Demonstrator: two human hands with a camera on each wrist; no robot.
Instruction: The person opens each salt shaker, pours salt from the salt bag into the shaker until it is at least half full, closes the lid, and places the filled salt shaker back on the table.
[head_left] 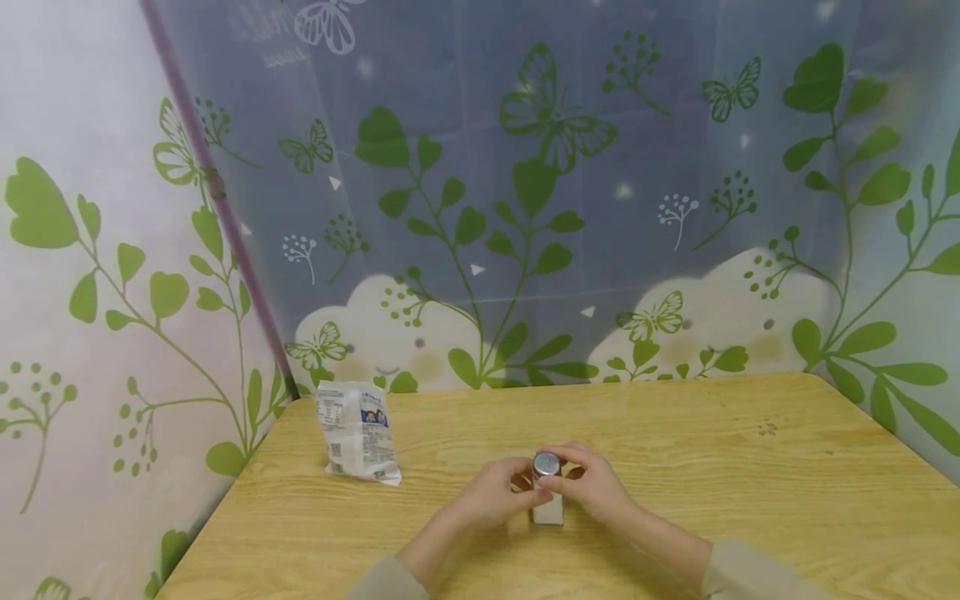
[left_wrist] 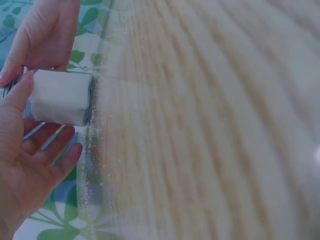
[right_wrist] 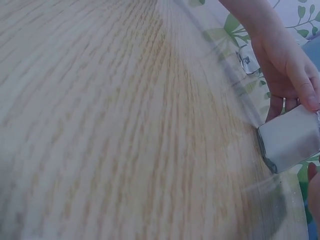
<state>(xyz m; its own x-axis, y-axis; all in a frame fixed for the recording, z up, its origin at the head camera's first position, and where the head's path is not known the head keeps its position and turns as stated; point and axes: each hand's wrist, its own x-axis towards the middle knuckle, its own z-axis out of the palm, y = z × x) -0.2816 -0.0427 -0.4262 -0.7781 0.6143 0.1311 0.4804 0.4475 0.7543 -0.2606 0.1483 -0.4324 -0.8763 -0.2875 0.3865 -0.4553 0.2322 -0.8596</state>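
Observation:
A small square glass shaker [head_left: 548,510] stands upright on the wooden table, filled with white contents and topped by a round metal lid [head_left: 547,463]. My left hand [head_left: 498,493] grips its body from the left, thumb across the near side; in the left wrist view its other fingers spread beneath the glass [left_wrist: 60,97]. From the right, my right hand [head_left: 596,483] pinches the lid between thumb and fingers. Only a sliver of the right hand [right_wrist: 313,200] shows in the right wrist view, where the left hand [right_wrist: 290,65] holds the shaker.
A white printed packet [head_left: 360,433] stands at the left back of the table [head_left: 712,467]. Fine white grains [left_wrist: 92,185] lie scattered near the shaker in the left wrist view. Behind the table hangs a leaf-and-butterfly curtain [head_left: 465,275].

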